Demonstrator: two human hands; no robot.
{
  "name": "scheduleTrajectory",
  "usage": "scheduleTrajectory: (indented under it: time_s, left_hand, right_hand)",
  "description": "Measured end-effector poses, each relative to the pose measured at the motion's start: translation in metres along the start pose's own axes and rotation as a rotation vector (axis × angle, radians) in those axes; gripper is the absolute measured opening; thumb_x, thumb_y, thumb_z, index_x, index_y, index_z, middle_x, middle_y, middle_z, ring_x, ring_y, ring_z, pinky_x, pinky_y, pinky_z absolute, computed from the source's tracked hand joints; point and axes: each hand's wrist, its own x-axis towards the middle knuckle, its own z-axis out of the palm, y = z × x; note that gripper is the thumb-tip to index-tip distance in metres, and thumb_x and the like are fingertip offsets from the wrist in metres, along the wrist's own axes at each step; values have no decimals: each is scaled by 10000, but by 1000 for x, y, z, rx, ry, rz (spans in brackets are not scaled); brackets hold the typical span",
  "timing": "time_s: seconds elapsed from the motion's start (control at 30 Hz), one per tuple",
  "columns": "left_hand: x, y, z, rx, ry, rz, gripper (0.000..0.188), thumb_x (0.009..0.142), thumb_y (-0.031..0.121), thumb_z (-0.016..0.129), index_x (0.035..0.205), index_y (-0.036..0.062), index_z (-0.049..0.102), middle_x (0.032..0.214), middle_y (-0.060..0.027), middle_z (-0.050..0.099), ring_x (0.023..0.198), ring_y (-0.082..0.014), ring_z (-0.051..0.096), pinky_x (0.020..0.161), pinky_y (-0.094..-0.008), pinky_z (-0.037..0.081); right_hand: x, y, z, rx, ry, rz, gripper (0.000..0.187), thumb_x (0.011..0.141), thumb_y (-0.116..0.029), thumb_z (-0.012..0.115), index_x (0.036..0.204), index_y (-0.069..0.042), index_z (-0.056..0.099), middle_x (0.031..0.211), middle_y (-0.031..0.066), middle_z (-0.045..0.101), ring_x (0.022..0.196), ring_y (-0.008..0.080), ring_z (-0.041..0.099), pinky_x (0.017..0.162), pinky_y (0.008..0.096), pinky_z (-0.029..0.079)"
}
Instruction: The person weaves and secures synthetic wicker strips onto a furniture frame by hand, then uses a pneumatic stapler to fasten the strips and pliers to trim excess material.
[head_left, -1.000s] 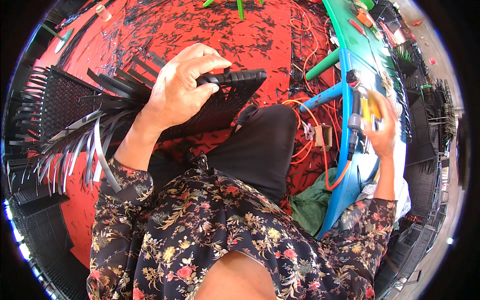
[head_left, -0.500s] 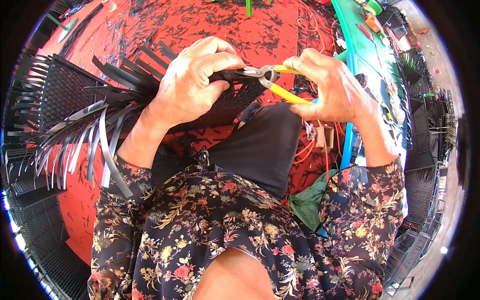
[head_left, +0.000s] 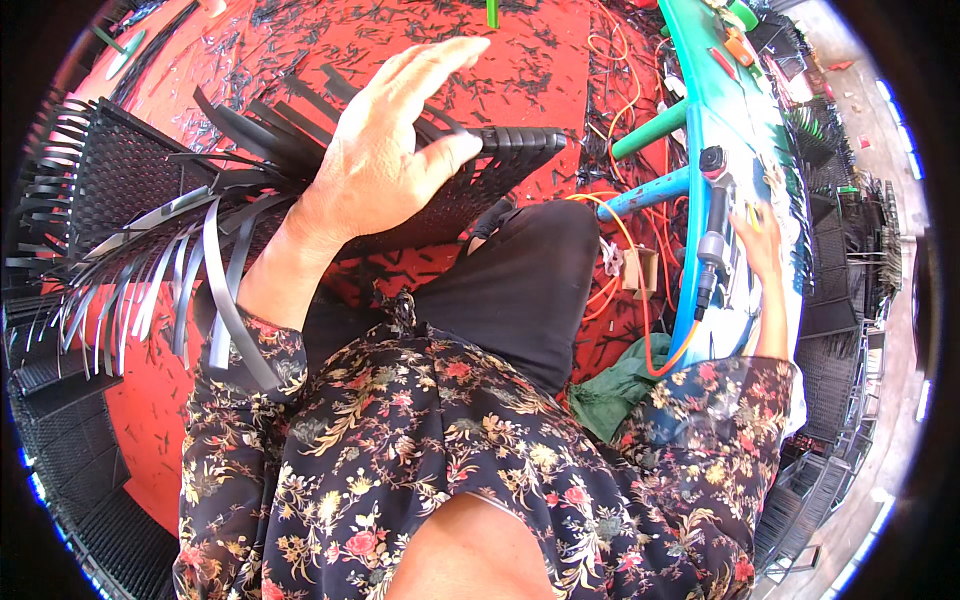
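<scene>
A woven black panel leans across my lap, long loose strips fanning out at its left side. My left hand is over its upper edge, fingers stretched out and thumb lying near the wrapped rim. Over at the table on the right, my right hand has its fingers around yellow-handled pruning shears; only a bit of yellow shows, and the blades cannot be made out. Just left of that hand lies a grey and black air tool with an orange hose.
A green-and-blue-edged table stands on my right, with blue and green legs. Black strip scraps litter the red floor covering. A green cloth and a small cardboard box lie beside my leg. More woven black pieces stand farther right.
My right hand has carried the pruning shears from the panel's edge over to the table on the right. The left hand's pinch on the rim has opened out into stretched fingers.
</scene>
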Motion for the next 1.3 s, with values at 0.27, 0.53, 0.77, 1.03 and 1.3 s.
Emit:
scheduleTrajectory:
  time_s: [0.27,0.53,0.77,1.03,1.3]
  left_hand:
    - [-6,-19,1,-17,161,79,610,911,262,588,1378,-40,338,1274,-207,490,1042,-310,574,909,-384,429]
    - [-10,-20,1,-10,181,-52,765,906,284,597,1452,-35,166,1459,-210,301,1292,-317,392,1018,-406,345]
    - [2,-13,23,181,435,15,572,839,234,642,1299,-21,415,1267,-241,469,1170,-370,487,891,-417,448]
    - [10,9,34,496,294,543,303,772,147,592,1022,-25,588,1021,-153,593,915,-321,620,857,-418,496]
    - [-9,2,22,398,-202,29,224,752,177,689,867,52,543,745,-121,560,690,-355,585,586,-449,459]
  right_hand:
    - [-66,67,-20,-535,-104,318,775,775,-439,684,1292,90,454,1291,250,504,1234,362,456,1045,427,330]
    - [0,-306,84,437,-137,-618,401,776,-271,710,1094,-46,615,963,131,668,890,241,658,781,342,507]
    - [-10,-321,108,884,-102,-425,238,766,-99,717,974,-29,625,725,84,631,666,133,605,626,268,481]
    - [-35,-315,105,1173,57,-488,130,872,-128,663,838,-8,626,647,2,555,628,66,474,591,235,430]
    - [-43,-315,100,1073,-29,-374,202,926,-147,591,773,-16,608,729,13,638,620,65,532,580,215,439]
